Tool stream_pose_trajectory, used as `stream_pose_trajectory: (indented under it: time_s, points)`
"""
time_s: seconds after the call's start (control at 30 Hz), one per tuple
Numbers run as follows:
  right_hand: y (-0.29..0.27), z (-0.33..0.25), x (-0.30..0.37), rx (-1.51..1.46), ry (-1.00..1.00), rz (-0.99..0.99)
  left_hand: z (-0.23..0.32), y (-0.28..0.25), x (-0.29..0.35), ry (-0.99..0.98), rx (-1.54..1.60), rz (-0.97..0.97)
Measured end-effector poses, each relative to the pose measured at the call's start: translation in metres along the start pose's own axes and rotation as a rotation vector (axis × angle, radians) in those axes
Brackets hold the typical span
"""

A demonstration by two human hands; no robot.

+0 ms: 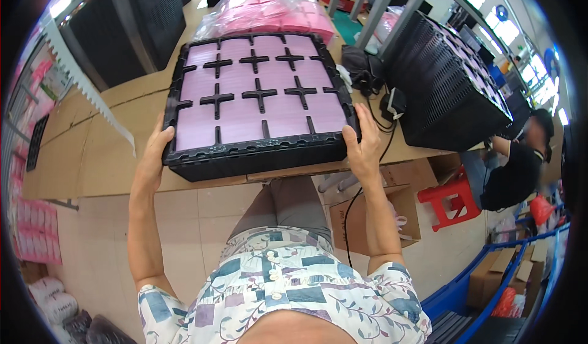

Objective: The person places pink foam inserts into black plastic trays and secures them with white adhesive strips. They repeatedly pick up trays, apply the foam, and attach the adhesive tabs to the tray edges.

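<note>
Right in front of me, near the table's front edge, lies a black plastic tray (263,160) with a thick front wall. Pink foam sheet (237,116) shows in its compartments, between black cross-shaped dividers (260,93). My left hand (155,151) grips the tray's near left corner, thumb on the rim and fingers along the outer side. At the near right corner my right hand (365,145) holds it the same way. The tray's underside is hidden, so I cannot tell whether it is one tray or several stacked.
Pink foam in clear plastic (275,13) lies behind the tray. Tall black tray stacks stand at left (125,29) and right (441,81). A black adapter with cables (392,104) lies on the right. Below are an open carton (373,221) and red stool (450,198), with a person (511,175) beside it.
</note>
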State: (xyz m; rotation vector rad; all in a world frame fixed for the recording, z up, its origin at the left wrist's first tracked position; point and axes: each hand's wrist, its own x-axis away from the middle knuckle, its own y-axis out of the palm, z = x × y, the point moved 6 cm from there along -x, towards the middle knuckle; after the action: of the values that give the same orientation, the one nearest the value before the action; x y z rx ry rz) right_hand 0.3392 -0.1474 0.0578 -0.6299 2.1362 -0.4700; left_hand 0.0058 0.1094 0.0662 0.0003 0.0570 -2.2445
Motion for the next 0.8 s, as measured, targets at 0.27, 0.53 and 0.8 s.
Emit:
stream_pose_trajectory:
  time_s: [0.27,0.53,0.8]
  points:
    - [-0.067,-0.040,0.013,-0.097,-0.046,0.262,0.063,0.016,0.044,0.260,0.279,0.016]
    - [-0.270,0.008,-0.050,0.279,0.077,0.496,0.155,0.219,-0.051,0.072,0.589,-0.396]
    - [-0.373,0.074,-0.089,0.801,0.062,0.588,0.174,0.439,-0.122,0.024,0.728,-0.601]
